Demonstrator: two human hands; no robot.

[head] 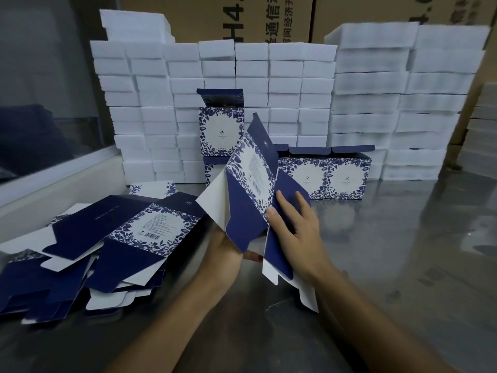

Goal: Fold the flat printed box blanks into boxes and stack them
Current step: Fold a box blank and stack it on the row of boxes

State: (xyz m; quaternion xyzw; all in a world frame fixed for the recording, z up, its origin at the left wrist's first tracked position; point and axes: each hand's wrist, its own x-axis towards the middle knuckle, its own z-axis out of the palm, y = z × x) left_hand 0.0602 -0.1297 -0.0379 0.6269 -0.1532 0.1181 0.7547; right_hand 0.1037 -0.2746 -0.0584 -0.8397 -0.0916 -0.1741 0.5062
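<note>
Blank held up over the table at centre, tilted, partly folded: navy card, white inside, white panel framed with blue leaf print, small print and a barcode on it, too fine to read. Right hand lies on its navy side panel, fingers nearly straight and slightly spread, thumb tip pressed at the fold edge. Left hand is under the blank, mostly hidden by the lower flap; it supports the card from below, but how its fingers curl I cannot tell. White flaps with rounded corners hang below both hands. To the left, a loose pile of flat blanks, same navy and floral print; the top one shows a label panel with barcode, text illegible. Behind, folded boxes stand in a row on the table, lids up, each front a white square in a blue leaf border with a tiny logo, unreadable; one more box sits stacked on another at the left end of the row. Behind those, a wall of white foam blocks, soft-edged, stacked in columns. Brown cartons at rear carry black print: "H4." and Chinese characters including "通信". Table is grey metal, dull sheen, reflective.
</note>
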